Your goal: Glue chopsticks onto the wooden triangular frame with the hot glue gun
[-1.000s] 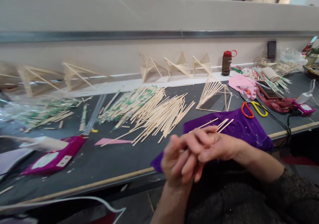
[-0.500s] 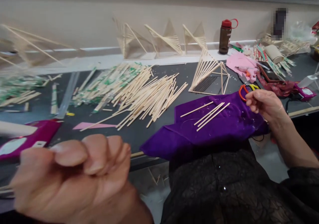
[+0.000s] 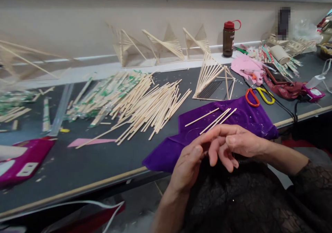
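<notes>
Above my lap, at the front edge of the purple cloth (image 3: 166, 153), my two hands meet. My left hand (image 3: 183, 167) has its thumb raised and its fingers stretched toward the right; it holds nothing visible. My right hand (image 3: 238, 143) touches the left one's fingers, its own fingers loosely bent and spread apart, with nothing seen in it. Several thin wooden sticks (image 3: 202, 117) lie on the cloth just beyond. Scissors with one red and one yellow handle (image 3: 252, 98) rest at the cloth's far right. Behind the cloth stands a frame of glued sticks (image 3: 212, 77).
A large heap of bare sticks (image 3: 153, 105) lies left of the cloth, beside wrapped chopsticks (image 3: 103, 91). More stick frames (image 3: 166, 48) line the wall. Toward the right are a bottle (image 3: 228, 41), pink paper (image 3: 241, 65) and cords. A magenta packet (image 3: 38, 157) lies at left.
My left fist has come from the lower left to the middle, and its fingers have straightened. My right hand has left the scissors' side and moved down and left to meet it.
</notes>
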The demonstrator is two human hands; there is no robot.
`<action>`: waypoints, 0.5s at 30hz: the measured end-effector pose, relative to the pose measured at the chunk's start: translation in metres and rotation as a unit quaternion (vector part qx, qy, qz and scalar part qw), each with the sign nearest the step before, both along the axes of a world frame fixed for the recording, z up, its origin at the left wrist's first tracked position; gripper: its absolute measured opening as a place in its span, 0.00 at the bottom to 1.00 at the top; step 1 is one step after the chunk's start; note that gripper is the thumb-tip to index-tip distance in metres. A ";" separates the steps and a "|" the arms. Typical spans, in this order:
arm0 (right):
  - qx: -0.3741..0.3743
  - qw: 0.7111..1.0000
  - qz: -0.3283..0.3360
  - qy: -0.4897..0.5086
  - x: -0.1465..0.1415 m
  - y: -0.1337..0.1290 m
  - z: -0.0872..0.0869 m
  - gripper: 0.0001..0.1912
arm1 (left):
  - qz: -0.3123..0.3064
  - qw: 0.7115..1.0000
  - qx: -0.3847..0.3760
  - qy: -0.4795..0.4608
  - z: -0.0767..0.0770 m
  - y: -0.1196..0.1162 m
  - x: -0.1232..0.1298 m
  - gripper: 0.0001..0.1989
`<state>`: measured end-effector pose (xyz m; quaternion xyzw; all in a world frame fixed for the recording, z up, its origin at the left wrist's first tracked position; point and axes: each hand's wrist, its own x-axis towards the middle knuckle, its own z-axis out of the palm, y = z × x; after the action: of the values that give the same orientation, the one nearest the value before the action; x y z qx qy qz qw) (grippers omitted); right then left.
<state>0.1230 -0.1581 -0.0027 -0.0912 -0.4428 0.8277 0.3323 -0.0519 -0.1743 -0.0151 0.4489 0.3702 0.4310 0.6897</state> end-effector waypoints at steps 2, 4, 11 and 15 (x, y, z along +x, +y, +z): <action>0.020 1.000 -0.014 0.000 0.004 0.000 0.000 0.26 | 0.011 1.000 -0.022 0.004 -0.004 0.001 0.000 0.19; 0.055 0.998 -0.021 -0.033 0.008 -0.001 0.002 0.29 | 0.024 0.998 -0.041 0.028 -0.005 0.004 0.003 0.19; 0.130 0.984 -0.077 -0.097 0.038 0.007 -0.001 0.29 | -0.010 0.995 -0.015 0.103 0.004 -0.002 -0.015 0.23; 0.134 0.961 -0.210 -0.122 0.074 0.018 0.001 0.22 | 0.001 0.995 0.036 0.095 0.010 -0.020 -0.048 0.28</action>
<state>0.1971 -0.1400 -0.0020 -0.2375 -0.5578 0.6551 0.4510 -0.1002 -0.1938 -0.0051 0.5122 0.4190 0.4000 0.6341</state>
